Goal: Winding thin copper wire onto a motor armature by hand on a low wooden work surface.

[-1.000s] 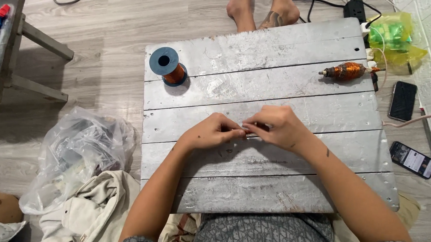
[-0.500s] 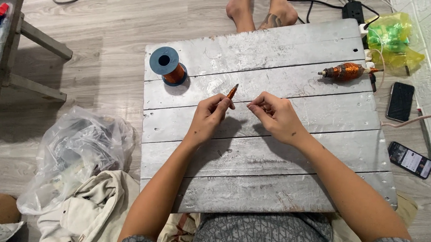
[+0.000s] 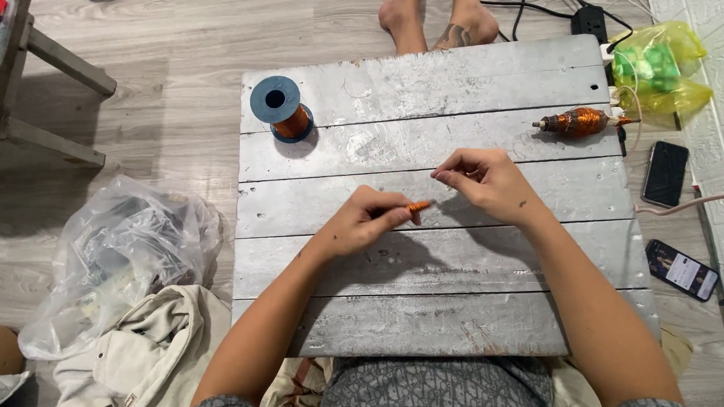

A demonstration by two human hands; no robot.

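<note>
My left hand (image 3: 369,224) rests on the grey plank board (image 3: 455,313) and holds a small orange-tipped tool (image 3: 418,205), its tip pointing right. My right hand (image 3: 485,182) hovers just right of that tip, thumb and fingers pinched together; whether a thin wire runs between them is too fine to see. A spool of copper wire (image 3: 280,110) with a blue-grey flange stands at the board's far left. A copper-wound motor armature (image 3: 577,122) lies at the far right.
Another person's bare feet (image 3: 439,20) are beyond the board. Two phones (image 3: 666,174) (image 3: 683,270) lie on the floor at right, near a yellow-green plastic bag (image 3: 657,70) and a power strip (image 3: 588,20). A clear plastic bag (image 3: 119,258) and cloth lie left; a wooden stool (image 3: 26,75) stands far left.
My left hand has dropped from pointing the tool up to laying it level, tip to the right. My right hand moved up and right, away from the left.
</note>
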